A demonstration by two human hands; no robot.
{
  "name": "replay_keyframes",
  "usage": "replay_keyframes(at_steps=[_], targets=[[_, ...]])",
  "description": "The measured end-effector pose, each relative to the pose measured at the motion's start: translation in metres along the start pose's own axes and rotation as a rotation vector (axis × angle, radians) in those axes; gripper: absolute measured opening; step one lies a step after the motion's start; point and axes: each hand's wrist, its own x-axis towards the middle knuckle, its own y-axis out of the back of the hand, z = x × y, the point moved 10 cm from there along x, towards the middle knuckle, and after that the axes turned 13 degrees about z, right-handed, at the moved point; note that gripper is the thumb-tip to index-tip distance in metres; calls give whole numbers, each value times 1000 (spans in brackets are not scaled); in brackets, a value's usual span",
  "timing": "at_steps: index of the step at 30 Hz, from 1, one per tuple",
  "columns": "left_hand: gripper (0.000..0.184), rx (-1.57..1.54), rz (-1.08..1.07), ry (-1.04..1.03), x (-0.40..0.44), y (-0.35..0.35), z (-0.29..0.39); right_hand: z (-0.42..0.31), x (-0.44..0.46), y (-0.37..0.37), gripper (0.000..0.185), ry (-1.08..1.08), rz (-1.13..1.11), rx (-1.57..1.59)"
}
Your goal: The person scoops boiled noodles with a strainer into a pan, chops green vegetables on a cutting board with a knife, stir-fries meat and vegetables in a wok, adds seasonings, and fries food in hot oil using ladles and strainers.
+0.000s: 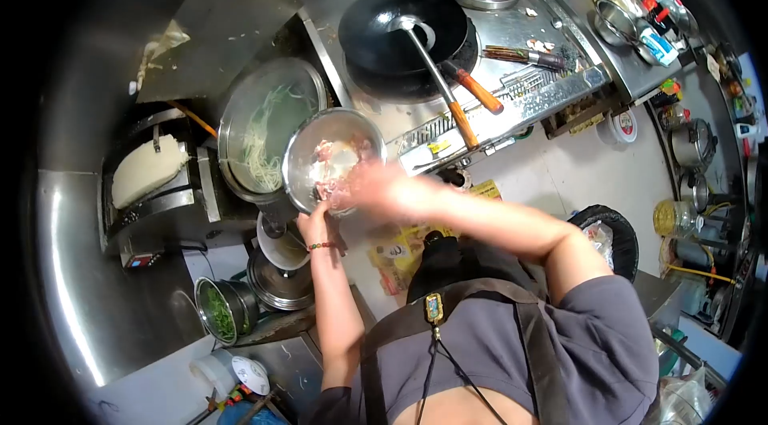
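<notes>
A shiny metal bowl (298,154) is held tilted in front of me, with pieces of raw pinkish meat (330,165) and a pale patch inside. Its lower edge is gripped by my left hand (314,223), which has a beaded bracelet at the wrist. My right hand (388,189) is smeared by motion at the bowl's right side, and its fingers cannot be made out. Just behind the bowl stands a large pot (228,109) of cloudy liquid with noodles (260,161) and green strips in it.
A black wok (376,17) sits on the stove, with a wooden-handled ladle (444,89) resting in it. Beside it lies a bamboo brush (524,56). A slab of dough (148,173) is at left. Chopped greens fill a metal container (198,297). A lined bin (624,237) stands at right.
</notes>
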Motion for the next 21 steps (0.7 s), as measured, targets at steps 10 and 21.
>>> replay_keyframes(at_steps=[10,21], targets=[[36,20,58,-191,8,39,38,253,-106,97,17,-1261,257,47],[39,75,81,-184,21,46,24,172,-60,84,44,-1209,786,2694]])
